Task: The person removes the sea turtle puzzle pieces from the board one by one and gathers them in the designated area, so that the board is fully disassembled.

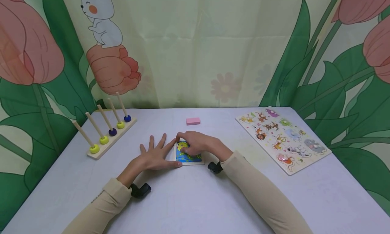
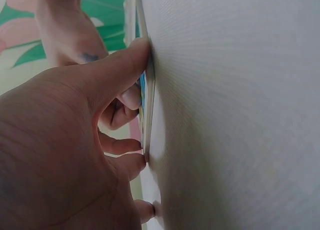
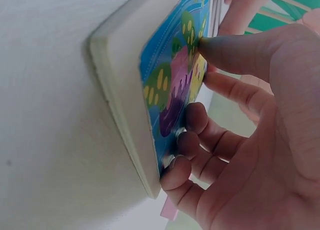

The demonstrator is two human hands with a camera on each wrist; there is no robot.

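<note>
A small jigsaw puzzle in a pale wooden frame [image 1: 190,161] lies flat at the table's middle, its blue picture [image 3: 167,110] showing green, yellow, pink and purple shapes. My left hand [image 1: 156,157] is spread beside it; the thumb touches the near left corner and the index finger the far left corner. Over the picture, my right hand [image 1: 196,142] holds its fingers bent. Its thumb presses on the picture, while the fingertips rest around the picture's far side in the right wrist view. Part of the picture is hidden under the right hand.
A pink block [image 1: 193,121] lies beyond the puzzle. At left stands a wooden peg rack [image 1: 126,134] with yellow and dark blue beads. An animal peg-puzzle board [image 1: 271,152] lies at right. Behind the table hangs a flowered curtain [image 1: 195,58].
</note>
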